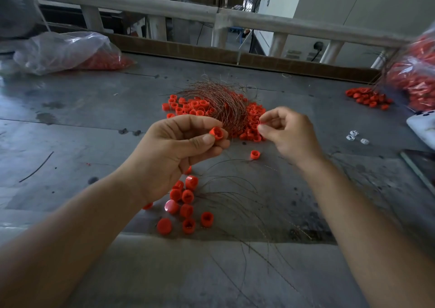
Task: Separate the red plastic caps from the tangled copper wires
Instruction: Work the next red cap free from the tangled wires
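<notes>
My left hand (pixel 179 152) pinches one red cap (pixel 217 133) between thumb and fingers, above the grey table. My right hand (pixel 286 133) has its fingers curled, and its fingertips pinch something small and red (pixel 260 126); whether a wire runs from it I cannot tell. Behind both hands lies the tangle of copper wires (pixel 221 103) on a heap of red caps (pixel 193 106). A group of loose red caps (pixel 186 204) lies under my left wrist. One single cap (pixel 255 154) sits between my hands. Loose thin wires (pixel 237 197) spread across the near table.
A clear plastic bag with red caps (pixel 70 51) lies at the far left. Another bag of caps (pixel 414 77) stands at the far right, with spilled caps (pixel 367 98) beside it. Small white pieces (pixel 355 137) and a flat dark object (pixel 421 166) lie at the right. A railing (pixel 211 16) runs behind the table.
</notes>
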Demonstrator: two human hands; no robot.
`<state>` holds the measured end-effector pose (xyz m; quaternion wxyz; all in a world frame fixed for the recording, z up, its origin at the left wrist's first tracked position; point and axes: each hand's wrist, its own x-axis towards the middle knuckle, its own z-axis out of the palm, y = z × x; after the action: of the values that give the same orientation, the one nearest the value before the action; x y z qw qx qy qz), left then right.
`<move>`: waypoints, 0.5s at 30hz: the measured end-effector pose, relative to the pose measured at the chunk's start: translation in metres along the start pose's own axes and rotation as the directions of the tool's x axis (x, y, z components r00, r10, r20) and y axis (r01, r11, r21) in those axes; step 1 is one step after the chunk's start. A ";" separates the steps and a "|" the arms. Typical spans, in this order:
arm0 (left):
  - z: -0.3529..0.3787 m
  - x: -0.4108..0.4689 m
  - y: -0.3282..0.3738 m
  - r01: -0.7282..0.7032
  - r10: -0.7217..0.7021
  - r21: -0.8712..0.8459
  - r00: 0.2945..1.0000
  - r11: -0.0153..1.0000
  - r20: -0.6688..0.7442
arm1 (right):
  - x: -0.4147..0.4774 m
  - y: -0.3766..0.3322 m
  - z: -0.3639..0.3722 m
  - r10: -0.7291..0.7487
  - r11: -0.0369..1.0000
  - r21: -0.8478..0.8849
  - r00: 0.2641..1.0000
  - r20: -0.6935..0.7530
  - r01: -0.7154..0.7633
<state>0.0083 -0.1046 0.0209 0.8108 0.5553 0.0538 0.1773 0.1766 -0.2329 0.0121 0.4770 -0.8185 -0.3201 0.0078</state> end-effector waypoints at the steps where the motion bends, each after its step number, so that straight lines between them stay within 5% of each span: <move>1: 0.000 0.000 0.000 0.001 -0.001 0.002 1.000 1.000 0.000 | -0.002 -0.004 -0.005 0.047 0.984 0.169 0.998 0.038 -0.053; 5: 0.000 0.000 -0.002 0.008 -0.008 0.015 1.000 1.000 -0.002 | -0.013 -0.021 -0.011 0.142 0.766 0.578 0.951 0.275 -0.282; 15: 0.000 0.001 -0.002 -0.001 0.002 0.061 1.000 0.998 -0.016 | -0.027 -0.040 0.001 0.103 0.613 0.656 0.868 0.486 -0.440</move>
<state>0.0101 -0.1051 0.0196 0.7928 0.5784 0.0655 0.1804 0.1340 -0.2328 0.0344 0.6873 -0.5675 -0.2473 0.3801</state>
